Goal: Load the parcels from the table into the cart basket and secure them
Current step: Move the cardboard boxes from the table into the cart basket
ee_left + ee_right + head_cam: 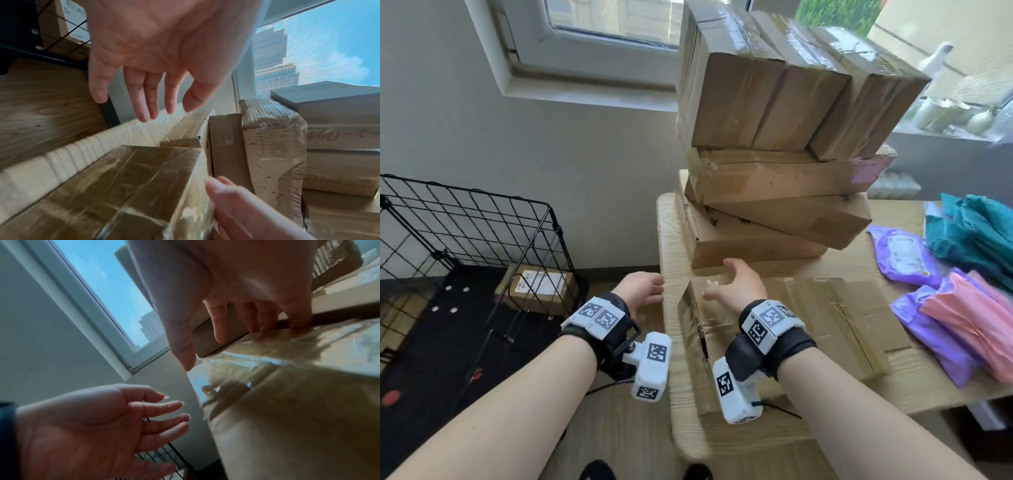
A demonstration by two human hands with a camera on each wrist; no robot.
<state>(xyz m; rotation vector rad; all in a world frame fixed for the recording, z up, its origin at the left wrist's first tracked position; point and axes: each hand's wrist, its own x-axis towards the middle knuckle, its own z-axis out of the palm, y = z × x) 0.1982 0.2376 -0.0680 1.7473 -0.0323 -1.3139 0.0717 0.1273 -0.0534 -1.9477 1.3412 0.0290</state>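
Observation:
A flat, tape-wrapped cardboard parcel (808, 329) lies at the table's front left. My right hand (727, 279) hovers over its far left corner with fingers spread, and the fingertips (296, 322) reach its far top edge. My left hand (649, 291) is open just left of the parcel, over the table's left edge, palm turned toward the parcel (133, 186) and holding nothing. Behind stands a tall leaning stack of brown parcels (774, 178). The black wire cart basket (465, 222) sits on the floor to the left with one small labelled box (537, 289) inside.
Purple, pink and teal soft mailer bags (945, 284) lie on the right of the light wood table (914, 387). A window (599, 24) and white wall are behind. The basket stands on a dark mat (441, 346) below the table's left edge.

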